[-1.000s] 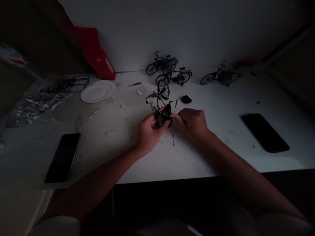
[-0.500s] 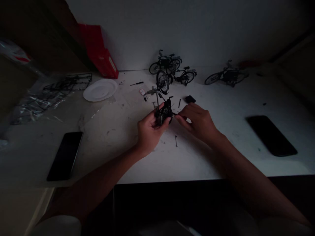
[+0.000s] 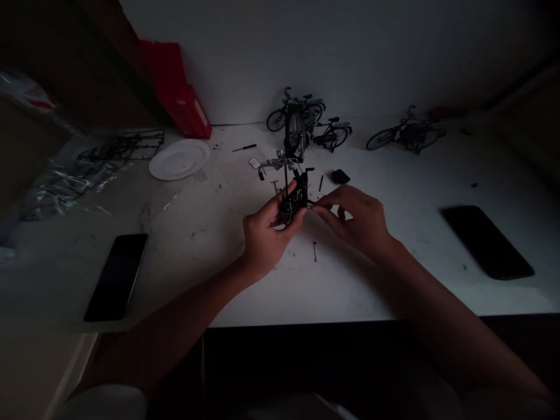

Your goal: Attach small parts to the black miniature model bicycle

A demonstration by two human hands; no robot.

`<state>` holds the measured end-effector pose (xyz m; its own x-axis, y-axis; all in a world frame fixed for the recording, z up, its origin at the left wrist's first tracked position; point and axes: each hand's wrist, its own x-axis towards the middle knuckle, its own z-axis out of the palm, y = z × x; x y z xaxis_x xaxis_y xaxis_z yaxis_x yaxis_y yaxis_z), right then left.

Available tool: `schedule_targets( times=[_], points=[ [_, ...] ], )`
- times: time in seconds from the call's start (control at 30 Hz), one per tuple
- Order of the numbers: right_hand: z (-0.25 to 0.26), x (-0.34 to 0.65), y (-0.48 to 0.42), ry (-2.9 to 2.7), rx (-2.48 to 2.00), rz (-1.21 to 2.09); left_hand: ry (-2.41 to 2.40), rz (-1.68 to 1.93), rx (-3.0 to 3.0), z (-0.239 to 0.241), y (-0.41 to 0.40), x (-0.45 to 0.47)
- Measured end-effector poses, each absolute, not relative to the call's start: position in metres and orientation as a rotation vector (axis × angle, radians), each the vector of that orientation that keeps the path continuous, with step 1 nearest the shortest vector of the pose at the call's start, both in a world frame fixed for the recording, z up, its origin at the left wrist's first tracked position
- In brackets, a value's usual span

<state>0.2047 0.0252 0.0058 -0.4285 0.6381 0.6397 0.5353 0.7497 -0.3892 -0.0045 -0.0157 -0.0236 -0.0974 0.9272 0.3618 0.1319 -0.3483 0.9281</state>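
My left hand (image 3: pixel 268 236) is closed round the rear part of a black model bicycle (image 3: pixel 299 189), which it holds above the table with the front wheel pointing away from me. The handlebars stick out to the left over my fingers. At the bicycle's right side, the thumb and fingertips of my right hand (image 3: pixel 356 214) are pinched on a thin dark part (image 3: pixel 312 203) that touches or nearly touches the frame; its kind is too small to make out. A small thin rod (image 3: pixel 314 251) lies on the table just below the hands.
Several finished-looking model bicycles (image 3: pixel 335 137) stand along the back wall, one farther right. A white plate (image 3: pixel 199 153), a red box (image 3: pixel 192 114), a screwdriver (image 3: pixel 245 148) and black part frames (image 3: pixel 140 143) lie left. Phones lie at the left (image 3: pixel 116 277) and right (image 3: pixel 487 242).
The model bicycle has turned slightly in my left hand, so its front wheel stands more upright and a little farther right. My right hand stays pinched beside it.
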Motion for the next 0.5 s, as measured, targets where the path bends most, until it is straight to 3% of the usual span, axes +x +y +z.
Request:
schedule_targets(
  times=[0.17,0.5],
  points=[
    [0.001,0.201,0.024,-2.142,-0.891,0.027,1.236,1.563,1.655,-0.022,-0.02,-0.003],
    [0.006,0.207,0.023,-2.085,-0.834,0.219,1.196,1.853,2.138,-0.018,-0.01,-0.007]
  ],
)
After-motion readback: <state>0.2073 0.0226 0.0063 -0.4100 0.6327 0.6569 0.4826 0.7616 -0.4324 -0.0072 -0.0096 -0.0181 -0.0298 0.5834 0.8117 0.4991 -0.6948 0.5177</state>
